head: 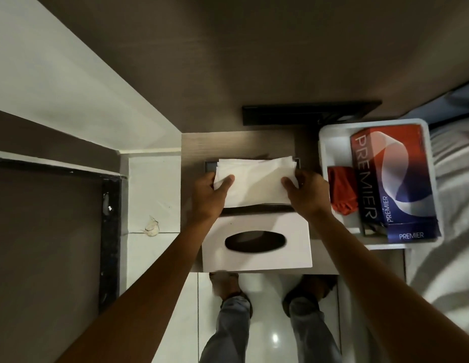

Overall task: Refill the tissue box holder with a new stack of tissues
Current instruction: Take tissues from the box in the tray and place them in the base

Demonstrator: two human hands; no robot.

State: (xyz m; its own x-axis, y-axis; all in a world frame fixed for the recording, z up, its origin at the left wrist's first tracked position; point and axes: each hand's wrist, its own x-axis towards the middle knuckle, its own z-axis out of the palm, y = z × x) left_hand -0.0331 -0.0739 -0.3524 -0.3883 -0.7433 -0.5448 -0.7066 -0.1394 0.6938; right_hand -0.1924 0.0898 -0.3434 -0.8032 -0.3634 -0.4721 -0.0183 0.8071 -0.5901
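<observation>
A white stack of tissues [255, 180] is held flat over a dark base tray [210, 165] on the small wooden table [194, 148]. My left hand [208, 196] grips the stack's left end, thumb on top. My right hand [308, 193] grips its right end the same way. The white holder cover [257, 258] with a dark oval slot lies nearer me on the table, just below the stack.
A white plastic bin [330, 142] at the right holds red-and-blue PREMIER tissue boxes [393, 179] and an orange cloth [342, 192]. A black bar [306, 113] lies behind the table. A bed with white sheets [453, 179] is at far right. My feet stand on white floor tiles below.
</observation>
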